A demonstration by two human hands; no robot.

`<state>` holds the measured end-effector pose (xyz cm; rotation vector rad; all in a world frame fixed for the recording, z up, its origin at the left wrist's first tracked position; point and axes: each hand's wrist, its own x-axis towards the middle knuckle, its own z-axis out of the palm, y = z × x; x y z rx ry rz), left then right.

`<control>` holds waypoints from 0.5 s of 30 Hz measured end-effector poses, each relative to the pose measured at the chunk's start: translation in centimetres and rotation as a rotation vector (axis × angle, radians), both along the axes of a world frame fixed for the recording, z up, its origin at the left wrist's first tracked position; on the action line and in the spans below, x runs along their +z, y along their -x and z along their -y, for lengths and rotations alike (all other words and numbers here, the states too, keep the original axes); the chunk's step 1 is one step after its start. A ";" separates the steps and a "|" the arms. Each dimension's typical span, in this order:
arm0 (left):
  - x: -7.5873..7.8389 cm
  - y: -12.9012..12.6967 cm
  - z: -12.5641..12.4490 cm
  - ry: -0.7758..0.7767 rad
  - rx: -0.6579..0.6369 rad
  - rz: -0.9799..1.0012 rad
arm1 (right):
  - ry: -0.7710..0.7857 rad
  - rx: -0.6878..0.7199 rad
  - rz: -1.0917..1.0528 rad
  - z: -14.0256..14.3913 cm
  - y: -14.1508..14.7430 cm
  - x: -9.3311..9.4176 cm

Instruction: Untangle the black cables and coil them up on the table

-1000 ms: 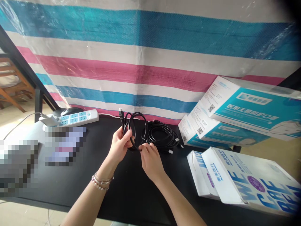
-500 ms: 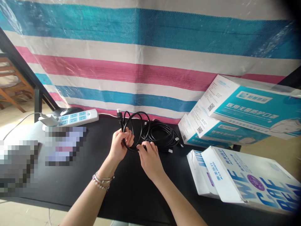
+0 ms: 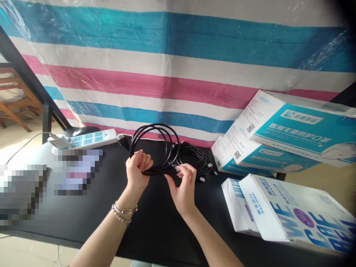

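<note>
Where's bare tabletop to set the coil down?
Bare black table lies in front of the hands, between the blurred patch and the white boxes. Crowded: cable pile behind the right hand, power strip back left, stacked teal boxes at right.

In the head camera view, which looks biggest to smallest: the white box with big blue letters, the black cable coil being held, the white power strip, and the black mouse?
1. white box, though it is nearest the camera
2. cable coil
3. power strip
4. mouse, partly hidden
</note>
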<state>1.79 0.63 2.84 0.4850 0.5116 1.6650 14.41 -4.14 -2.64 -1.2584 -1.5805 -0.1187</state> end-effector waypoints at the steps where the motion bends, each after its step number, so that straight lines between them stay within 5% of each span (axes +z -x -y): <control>1: 0.0 0.1 -0.1 0.018 0.005 0.035 | 0.010 -0.015 -0.078 -0.1 0.0 0.0; 5: 0.1 0.5 -0.4 0.074 -0.013 0.179 | 0.263 0.056 -0.489 -0.5 -0.1 -0.1; 10: -0.2 0.2 -0.2 0.118 -0.138 0.340 | 0.836 0.631 -1.077 -0.6 0.5 0.2; 12: -0.5 -0.4 0.0 0.136 -0.231 0.386 | 0.841 0.816 -1.223 -0.4 0.7 0.6; 15: -0.8 -1.5 0.4 0.189 -0.321 0.384 | 0.651 0.868 -1.354 -0.3 0.8 1.2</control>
